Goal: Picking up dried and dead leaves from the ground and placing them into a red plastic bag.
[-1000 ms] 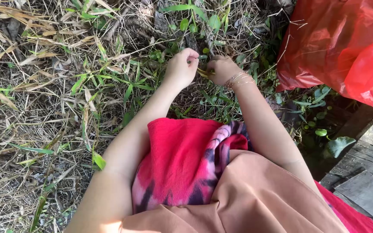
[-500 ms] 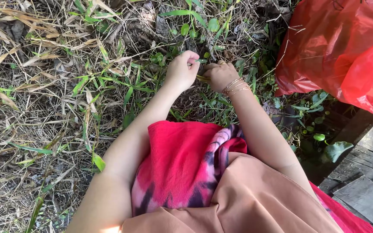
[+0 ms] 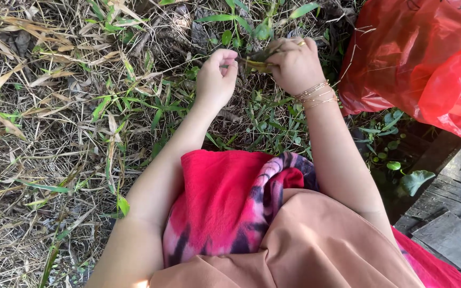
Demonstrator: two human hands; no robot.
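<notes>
My left hand point(image 3: 215, 77) and my right hand point(image 3: 294, 64) reach out over grassy ground at the top centre. Both pinch the same small bunch of green and yellowish plant stems point(image 3: 256, 61), held between them just above the ground. The right wrist wears several thin bracelets point(image 3: 316, 95). My left fingers are curled around the stems' left end, and my right fist closes over their right end. Low green weeds point(image 3: 265, 120) grow under and around the hands.
A red plastic bag point(image 3: 417, 58) lies at the upper right, close to my right hand. Dark wooden planks point(image 3: 449, 213) sit at the lower right. Dry straw and grass blades point(image 3: 54, 133) cover the left side. Red patterned cloth point(image 3: 225, 197) drapes over my lap.
Both hands have moved up and away from me. The right hand shifted right and lifted, bringing the plant stems up off the ground.
</notes>
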